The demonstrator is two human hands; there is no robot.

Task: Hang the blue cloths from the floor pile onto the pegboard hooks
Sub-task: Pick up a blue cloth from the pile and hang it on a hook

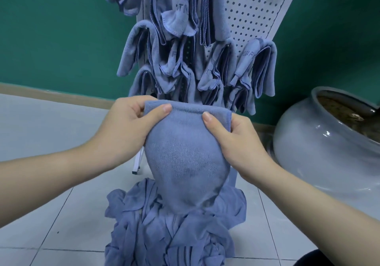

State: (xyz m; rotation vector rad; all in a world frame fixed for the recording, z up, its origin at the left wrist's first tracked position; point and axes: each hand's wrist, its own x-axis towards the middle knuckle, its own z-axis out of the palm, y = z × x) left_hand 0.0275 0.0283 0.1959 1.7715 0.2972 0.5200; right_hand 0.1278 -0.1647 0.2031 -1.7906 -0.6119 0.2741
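Note:
I hold one blue cloth (185,154) up in front of me by its folded top edge. My left hand (131,125) pinches the top left corner, thumb on the near side. My right hand (232,140) pinches the top right corner the same way. The cloth hangs down and its lower end touches the pile of blue cloths (170,228) on the floor. Behind it stands the white pegboard (253,12), with several blue cloths (181,60) hanging from its hooks in rows. The hooks themselves are mostly hidden by cloth.
A large grey ceramic pot (329,142) lies tilted on the floor at the right. A green wall (61,35) runs behind the pegboard. One white leg of the stand (137,162) shows at the left of the held cloth. The floor is pale tile (41,125).

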